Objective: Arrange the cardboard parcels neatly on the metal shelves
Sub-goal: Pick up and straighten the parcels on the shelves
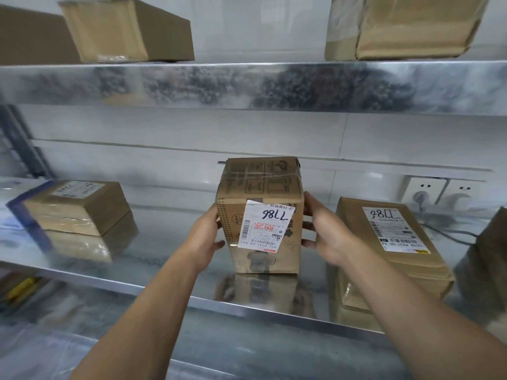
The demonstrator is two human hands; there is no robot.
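Note:
A tall cardboard parcel (262, 215) with a white label marked 7786 stands upright on the middle metal shelf (170, 289). My left hand (205, 237) grips its left side and my right hand (323, 229) grips its right side, thumbs on the front face. A flat parcel (395, 248) with a similar label lies to the right. A small labelled parcel (82, 207) sits at the left of the same shelf.
Two more parcels (129, 31) (406, 26) rest on the upper shelf (247, 86). Wall sockets (425, 190) with a plug and cable are behind the flat parcel. Another brown box (488, 259) shows at the right edge. A yellow item (22, 289) lies below left.

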